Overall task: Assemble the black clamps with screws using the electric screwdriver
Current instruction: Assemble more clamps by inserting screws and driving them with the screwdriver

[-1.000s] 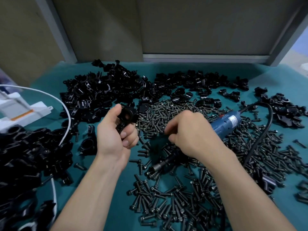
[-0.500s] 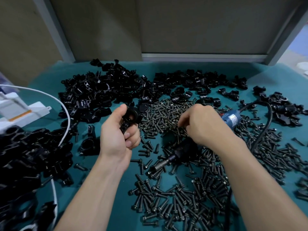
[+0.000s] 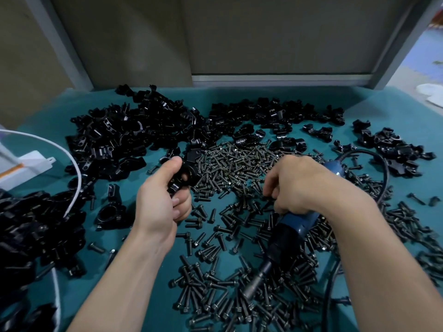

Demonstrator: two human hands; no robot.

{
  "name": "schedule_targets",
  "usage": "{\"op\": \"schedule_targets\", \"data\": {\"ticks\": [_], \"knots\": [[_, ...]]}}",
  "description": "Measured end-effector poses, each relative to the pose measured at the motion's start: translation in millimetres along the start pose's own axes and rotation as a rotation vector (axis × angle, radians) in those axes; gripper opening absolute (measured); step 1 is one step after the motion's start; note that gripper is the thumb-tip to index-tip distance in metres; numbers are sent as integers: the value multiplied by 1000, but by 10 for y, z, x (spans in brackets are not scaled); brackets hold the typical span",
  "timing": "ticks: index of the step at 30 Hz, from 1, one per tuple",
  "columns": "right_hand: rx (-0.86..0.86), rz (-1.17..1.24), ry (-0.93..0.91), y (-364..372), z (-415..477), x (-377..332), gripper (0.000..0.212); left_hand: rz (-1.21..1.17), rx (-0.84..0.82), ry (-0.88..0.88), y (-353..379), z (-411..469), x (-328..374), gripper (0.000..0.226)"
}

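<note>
My left hand (image 3: 160,200) grips a black clamp (image 3: 183,177) between thumb and fingers, held just above the teal mat. My right hand (image 3: 297,185) is curled over the blue electric screwdriver (image 3: 296,225), whose black nose and metal bit (image 3: 254,286) point down toward me. The fingertips of that hand dip into the loose pile of dark screws (image 3: 237,164); whether they pinch a screw is hidden. The screwdriver's black cord (image 3: 383,168) loops off to the right.
Heaps of black clamp parts (image 3: 124,135) lie across the back and at the left (image 3: 31,226). More screws (image 3: 215,291) cover the mat near me. A white cable (image 3: 76,178) and a white box (image 3: 26,164) sit at the left.
My right hand shifted to the right over the screw pile, and the screwdriver's bit swung from pointing left to pointing down toward me. The left hand kept hold of the clamp.
</note>
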State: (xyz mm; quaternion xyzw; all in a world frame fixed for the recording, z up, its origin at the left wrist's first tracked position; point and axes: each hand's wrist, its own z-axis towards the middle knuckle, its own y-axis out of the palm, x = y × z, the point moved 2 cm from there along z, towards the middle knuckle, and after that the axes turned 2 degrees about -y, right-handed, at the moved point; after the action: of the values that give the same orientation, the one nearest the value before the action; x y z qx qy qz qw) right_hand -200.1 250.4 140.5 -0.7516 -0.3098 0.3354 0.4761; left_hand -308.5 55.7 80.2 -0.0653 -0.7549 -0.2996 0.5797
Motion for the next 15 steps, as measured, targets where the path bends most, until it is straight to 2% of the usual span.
{"op": "schedule_targets", "data": {"ticks": [4, 7, 12, 15], "knots": [[41, 97, -125, 47, -5, -30, 39, 26, 15, -2, 31, -14, -8, 47], [131, 138, -197, 144, 3, -118, 32, 24, 25, -5, 37, -10, 0, 48], [247, 163, -188, 261, 66, -144, 33, 4, 67, 7, 0, -6, 3, 41], [289, 238, -221, 266, 88, -223, 26, -2, 73, 7, -3, 0, 9, 42]]}}
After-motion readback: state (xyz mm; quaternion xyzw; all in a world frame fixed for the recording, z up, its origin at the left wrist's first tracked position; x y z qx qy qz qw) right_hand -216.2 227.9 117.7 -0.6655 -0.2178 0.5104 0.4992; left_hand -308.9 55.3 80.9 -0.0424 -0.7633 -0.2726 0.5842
